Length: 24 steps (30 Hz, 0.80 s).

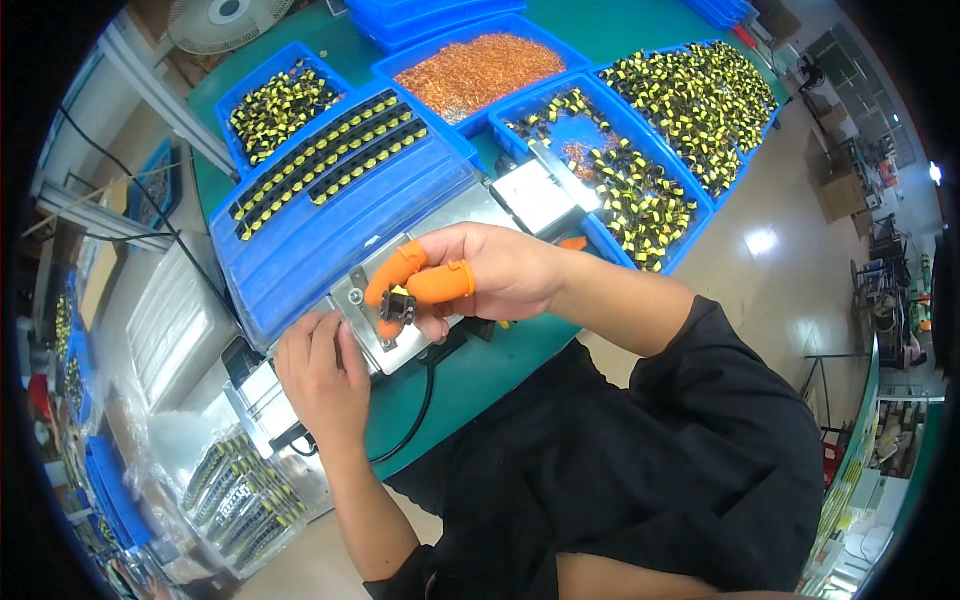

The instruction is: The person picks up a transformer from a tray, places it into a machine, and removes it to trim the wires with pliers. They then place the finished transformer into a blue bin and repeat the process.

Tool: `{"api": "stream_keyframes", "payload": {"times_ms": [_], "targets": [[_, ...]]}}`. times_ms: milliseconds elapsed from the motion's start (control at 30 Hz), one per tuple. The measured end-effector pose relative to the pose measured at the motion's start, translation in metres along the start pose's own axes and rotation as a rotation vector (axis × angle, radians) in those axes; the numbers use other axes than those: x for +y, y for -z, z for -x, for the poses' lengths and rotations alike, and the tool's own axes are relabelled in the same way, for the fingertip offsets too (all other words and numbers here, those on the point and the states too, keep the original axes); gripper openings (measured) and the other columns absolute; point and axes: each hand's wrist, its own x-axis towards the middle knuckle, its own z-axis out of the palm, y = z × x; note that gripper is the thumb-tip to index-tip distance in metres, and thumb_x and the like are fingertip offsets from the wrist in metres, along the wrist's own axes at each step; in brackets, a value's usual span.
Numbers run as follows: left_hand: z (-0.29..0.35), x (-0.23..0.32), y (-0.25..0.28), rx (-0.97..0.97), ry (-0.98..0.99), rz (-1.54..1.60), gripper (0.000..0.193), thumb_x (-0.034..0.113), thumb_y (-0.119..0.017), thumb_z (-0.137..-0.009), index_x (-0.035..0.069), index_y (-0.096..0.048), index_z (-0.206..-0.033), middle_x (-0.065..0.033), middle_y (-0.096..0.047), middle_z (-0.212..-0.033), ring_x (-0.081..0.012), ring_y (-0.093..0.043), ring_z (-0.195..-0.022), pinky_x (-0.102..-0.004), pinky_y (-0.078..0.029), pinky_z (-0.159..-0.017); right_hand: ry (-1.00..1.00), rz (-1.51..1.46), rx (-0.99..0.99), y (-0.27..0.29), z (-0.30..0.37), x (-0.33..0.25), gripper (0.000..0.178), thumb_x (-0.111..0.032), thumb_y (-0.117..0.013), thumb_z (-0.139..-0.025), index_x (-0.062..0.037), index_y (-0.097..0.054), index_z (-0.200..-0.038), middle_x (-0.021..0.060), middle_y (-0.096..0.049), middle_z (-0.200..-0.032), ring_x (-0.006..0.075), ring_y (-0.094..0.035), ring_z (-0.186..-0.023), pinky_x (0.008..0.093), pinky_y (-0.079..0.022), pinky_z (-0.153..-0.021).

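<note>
My right hand (505, 270) wears orange rubber finger cots (440, 283) and pinches a small black part with a bit of yellow (398, 307) between thumb and fingers. It is held just above a silver metal fixture (362, 297) at the near side of the bench. By the left end of that fixture is my left hand (325, 375), its thumb apart from its slightly bent fingers and nothing visible in it. Beyond both hands lies a blue tray (350, 225), with rows of black strips bearing yellow parts (340, 140) along its far half.
Blue bins of loose black-and-yellow parts (290, 108) (690, 110) stand at the back left and right. A blue bin of copper-coloured pieces (480, 70) is between them. A black cable (425, 410) hangs at the near bench edge. Bagged strips (240, 500) lie lower left.
</note>
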Motion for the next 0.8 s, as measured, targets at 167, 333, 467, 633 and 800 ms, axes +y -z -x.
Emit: {"api": "stream_keyframes", "payload": {"times_ms": [167,333,467,633,800], "targets": [[-0.001,0.001,-0.004,0.001,-0.006,-0.002,0.011,0.009,-0.066,-0.085,0.004,-0.067,-0.095,-0.0086,-0.063,-0.097,-0.0292,-0.06,-0.092,-0.0404,-0.044,-0.084,0.021,-0.04,-0.019,0.005,0.003,0.007,0.035,-0.019,-0.057,-0.1,0.0015,-0.058,-0.128,0.019,-0.066,-0.113,0.0151,-0.061,-0.077,0.0279,-0.052,-0.078],[0.001,-0.001,-0.002,0.01,-0.011,-0.022,0.01,0.009,-0.066,-0.085,0.004,-0.068,-0.094,-0.0088,-0.063,-0.097,-0.0294,-0.06,-0.092,-0.0409,-0.044,-0.083,0.021,-0.074,-0.064,0.007,0.003,0.01,0.034,-0.015,-0.056,-0.1,0.0023,-0.057,-0.129,0.0196,-0.066,-0.114,0.0153,-0.061,-0.078,0.0285,-0.053,-0.078],[0.001,0.001,-0.001,0.001,0.001,-0.021,0.011,0.009,-0.067,-0.085,0.004,-0.068,-0.094,-0.0092,-0.063,-0.097,-0.0296,-0.06,-0.092,-0.0408,-0.044,-0.083,0.02,-0.112,-0.095,0.009,0.003,0.013,0.033,-0.006,-0.057,-0.097,0.0028,-0.057,-0.129,0.0195,-0.066,-0.116,0.0163,-0.063,-0.08,0.0292,-0.053,-0.079],[0.0,0.001,-0.003,0.008,-0.004,-0.027,0.011,0.009,-0.066,-0.085,0.003,-0.068,-0.095,-0.0094,-0.064,-0.097,-0.0298,-0.06,-0.092,-0.0406,-0.045,-0.083,0.037,-0.077,-0.089,0.012,0.005,0.016,0.029,0.0,-0.057,-0.095,0.0026,-0.059,-0.124,0.0184,-0.065,-0.118,0.0172,-0.065,-0.093,0.0283,-0.053,-0.078],[0.0,0.002,-0.003,0.007,-0.008,-0.023,0.01,0.008,-0.066,-0.085,0.003,-0.068,-0.094,-0.0096,-0.064,-0.098,-0.0298,-0.06,-0.092,-0.0402,-0.045,-0.083,0.049,-0.034,-0.097,0.01,0.005,0.014,0.026,0.003,-0.056,-0.094,0.0021,-0.061,-0.12,0.0169,-0.065,-0.119,0.0175,-0.064,-0.104,0.0277,-0.054,-0.078]]}}
